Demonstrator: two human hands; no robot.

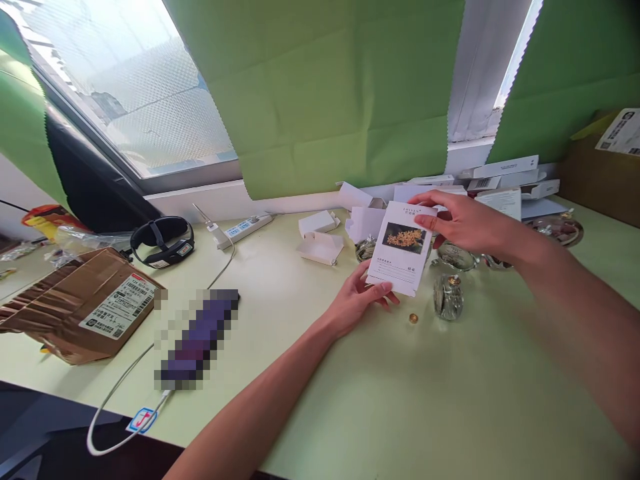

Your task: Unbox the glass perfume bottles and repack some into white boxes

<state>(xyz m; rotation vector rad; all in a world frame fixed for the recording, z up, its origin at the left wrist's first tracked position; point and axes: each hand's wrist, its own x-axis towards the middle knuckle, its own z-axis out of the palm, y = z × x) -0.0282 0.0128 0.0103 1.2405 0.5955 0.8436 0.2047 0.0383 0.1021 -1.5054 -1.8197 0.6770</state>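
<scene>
Your pale green worktop (440,400) sits under a window with green sheets. Both grips close on the white flower-printed box (400,248): left hand (357,298) at its bottom, right hand (463,220) on top; its small print is unreadable.

Both forearms are bare, no sleeves showing, and the 2 hands (360,297) wear nothing.

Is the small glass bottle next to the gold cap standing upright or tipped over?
Upright. The glass bottle stands on its base on the table, neck upward, right of the white box held by both hands. The gold cap lies apart.
</scene>
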